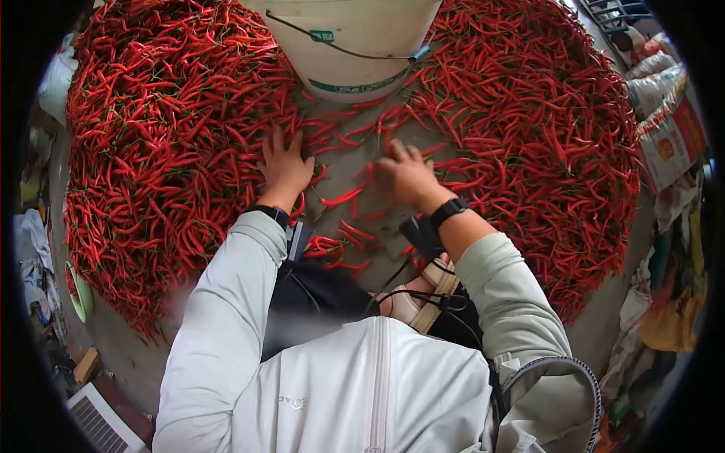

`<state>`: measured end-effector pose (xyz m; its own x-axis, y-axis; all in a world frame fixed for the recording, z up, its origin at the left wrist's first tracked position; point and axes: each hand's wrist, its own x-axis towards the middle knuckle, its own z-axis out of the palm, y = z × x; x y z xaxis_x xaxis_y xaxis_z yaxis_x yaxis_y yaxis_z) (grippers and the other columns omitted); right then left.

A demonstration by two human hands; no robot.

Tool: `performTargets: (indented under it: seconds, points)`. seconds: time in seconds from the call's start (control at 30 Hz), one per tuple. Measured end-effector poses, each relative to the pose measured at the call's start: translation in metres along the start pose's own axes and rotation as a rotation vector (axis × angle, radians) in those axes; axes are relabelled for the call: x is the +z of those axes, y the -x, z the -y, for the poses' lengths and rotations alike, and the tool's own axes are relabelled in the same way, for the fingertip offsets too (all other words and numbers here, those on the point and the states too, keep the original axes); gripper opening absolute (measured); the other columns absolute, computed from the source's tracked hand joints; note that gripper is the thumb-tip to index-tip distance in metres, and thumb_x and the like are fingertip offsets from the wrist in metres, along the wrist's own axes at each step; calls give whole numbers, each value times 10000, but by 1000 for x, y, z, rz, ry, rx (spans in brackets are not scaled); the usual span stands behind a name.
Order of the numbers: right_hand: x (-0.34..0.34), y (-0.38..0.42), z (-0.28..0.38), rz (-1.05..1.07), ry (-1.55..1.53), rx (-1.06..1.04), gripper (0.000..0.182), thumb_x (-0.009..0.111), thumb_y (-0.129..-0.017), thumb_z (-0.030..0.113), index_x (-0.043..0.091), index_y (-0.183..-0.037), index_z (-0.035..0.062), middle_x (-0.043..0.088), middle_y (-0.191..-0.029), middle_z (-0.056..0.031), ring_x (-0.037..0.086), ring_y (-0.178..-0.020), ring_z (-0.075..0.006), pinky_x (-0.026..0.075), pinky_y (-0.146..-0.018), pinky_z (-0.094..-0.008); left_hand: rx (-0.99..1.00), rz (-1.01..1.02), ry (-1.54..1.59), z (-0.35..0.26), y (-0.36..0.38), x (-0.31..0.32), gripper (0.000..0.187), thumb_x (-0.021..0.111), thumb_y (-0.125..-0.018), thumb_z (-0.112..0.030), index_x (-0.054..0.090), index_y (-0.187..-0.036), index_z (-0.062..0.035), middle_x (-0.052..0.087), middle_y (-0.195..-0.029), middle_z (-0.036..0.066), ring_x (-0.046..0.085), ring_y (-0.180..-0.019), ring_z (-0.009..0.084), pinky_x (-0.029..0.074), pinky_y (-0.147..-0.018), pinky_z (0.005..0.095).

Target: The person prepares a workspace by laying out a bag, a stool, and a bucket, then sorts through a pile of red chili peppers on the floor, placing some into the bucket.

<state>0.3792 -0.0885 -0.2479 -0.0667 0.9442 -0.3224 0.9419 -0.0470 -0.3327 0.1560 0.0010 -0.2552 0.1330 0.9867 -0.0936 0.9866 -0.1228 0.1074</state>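
Red chili peppers with green stems lie in a large left pile [166, 151] and a large right pile [544, 143]. My left hand [285, 164] rests at the inner edge of the left pile, fingers spread over the peppers, holding nothing visible. Over the strip of floor between the piles is my right hand [408, 172], blurred by motion; whether it holds a pepper cannot be made out. A few loose peppers [342, 198] lie on the grey floor [332, 170] between my hands.
A white bucket [347, 45] with a wire handle stands beyond my hands, between the piles. Sacks [668, 143] line the right side. At the left are a green bowl [81, 294] and a white vented panel [104, 419]. A sandaled foot [404, 302] is below my right hand.
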Motion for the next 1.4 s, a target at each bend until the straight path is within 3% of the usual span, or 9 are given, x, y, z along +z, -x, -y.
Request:
performTargets:
  seconds: [0.17, 0.37, 0.63, 0.73, 0.8, 0.9, 1.07, 1.2, 1.4]
  points:
    - [6, 38, -12, 64, 252, -371, 281, 606, -724, 143, 608, -1004, 149, 461, -1257, -72, 524, -1025, -294, 512, -743, -400, 329, 83, 91, 11, 16, 20, 414, 625, -750, -215, 554, -1157, -190, 523, -1158, 53, 444, -1116, 312, 423, -893, 476]
    - [-29, 43, -77, -58, 122, -269, 251, 577, -688, 46, 590, -938, 71, 588, -865, -134, 580, -867, -326, 490, -730, -402, 845, 51, 585, 5, 51, 4, 228, 626, -702, -39, 626, -921, -102, 610, -866, 67, 537, -855, 286, 451, -765, 376]
    - [-58, 63, -24, -362, -29, -134, 520, 579, -711, 22, 523, -1199, 194, 382, -1330, -212, 525, -1041, -385, 458, -880, -428, 727, -140, 653, 38, 49, -44, 288, 622, -694, -7, 619, -970, -89, 593, -1013, 95, 563, -909, 289, 450, -820, 359]
    - [-44, 80, -6, 173, 153, -82, 472, 595, -718, 108, 545, -1180, 193, 482, -1243, -200, 528, -1038, -379, 473, -835, -433, 750, -163, 512, 37, 59, -47, 378, 654, -669, -45, 605, -1039, -106, 540, -1114, 99, 553, -963, 281, 459, -846, 364]
    - [-43, 89, 5, 588, 71, -33, 413, 594, -684, 91, 593, -1096, 123, 565, -1078, -165, 529, -1005, -364, 471, -798, -420, 682, 367, 621, 32, 71, -39, 433, 677, -656, -75, 599, -1079, -121, 536, -1071, 103, 540, -994, 289, 466, -832, 375]
    - [-6, 93, -21, 685, 17, -141, 378, 585, -677, 100, 609, -1055, 114, 588, -1052, -157, 544, -979, -346, 469, -804, -412, 741, 450, 352, 16, 96, -17, 476, 688, -653, -115, 578, -1115, -147, 507, -1096, 100, 544, -983, 296, 477, -825, 375]
    - [-16, 71, -69, -267, 262, -439, 369, 611, -650, 78, 627, -1018, 96, 630, -991, -143, 575, -951, -321, 454, -856, -402, 762, 310, 218, -16, 91, 16, 404, 654, -661, -87, 588, -1058, -124, 516, -1093, 109, 551, -960, 303, 480, -821, 381]
    - [-81, 72, -100, -160, -201, -185, 232, 577, -699, 46, 642, -922, 55, 627, -970, -151, 588, -883, -338, 483, -776, -394, 677, 6, 533, -14, 40, 36, 248, 620, -673, -37, 606, -918, -73, 542, -1060, 109, 560, -929, 310, 481, -801, 386]
    - [-74, 115, -141, 324, 290, 160, 303, 667, -649, 176, 599, -916, 48, 635, -872, -153, 613, -831, -344, 502, -719, -423, 474, -119, 286, 9, 27, -8, 469, 691, -708, -150, 557, -1157, -156, 453, -1247, 129, 517, -1077, 326, 453, -880, 413]
